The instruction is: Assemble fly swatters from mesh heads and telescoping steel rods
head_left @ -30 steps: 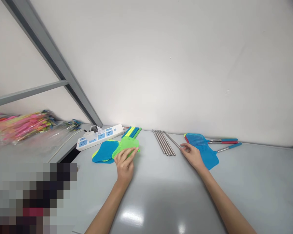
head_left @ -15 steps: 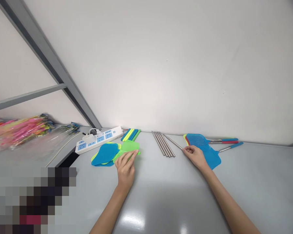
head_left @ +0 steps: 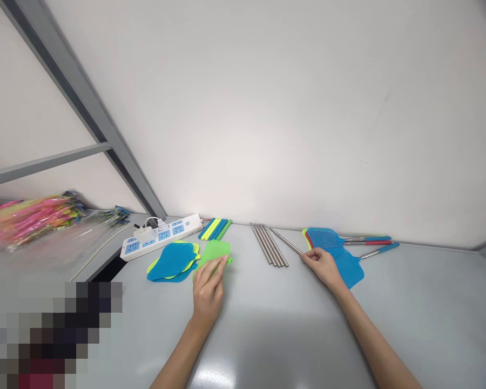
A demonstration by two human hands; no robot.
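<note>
My left hand is closed on a green mesh fly swatter head, whose short neck pokes out by my fingertips. Just left of it lies a stack of blue and yellow fly swatter heads. My right hand pinches the near end of a thin metal rod. Several similar metal rods lie side by side to its left. Partly behind my right hand are fly swatters with handles, with blue heads on top and red and yellow edges showing beneath.
Blue, yellow and green grip sleeves lie near the wall beside a white power strip with plugs and a cable. Bagged colourful items sit at the far left. A grey metal frame stands against the wall. Part of the lower left is pixelated.
The green swatter head has come slightly right, away from the stack, with my left hand. My right hand keeps its pinch on the rod. The whole view has shifted a little.
</note>
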